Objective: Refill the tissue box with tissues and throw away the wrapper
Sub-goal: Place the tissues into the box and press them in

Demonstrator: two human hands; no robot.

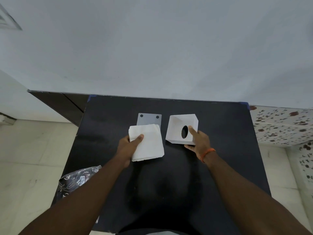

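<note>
A white stack of tissues (149,141) is held over the black table (220,150) by my left hand (129,145), thumb on top. To its right the white tissue box (177,126) is tipped on its side, open bottom facing me and its round hole visible inside. My right hand (198,139) grips the box at its near right corner, thumb beside the hole. A grey base plate (149,119) with two dark holes lies flat behind the tissues, partly covered by them. The patterned plastic wrapper (76,180) lies at the table's left edge, beside my left forearm.
The table stands against a pale wall. A dark cabinet (64,106) is at the back left. Tiled floor shows on both sides, with floral-patterned tiles (279,126) to the right.
</note>
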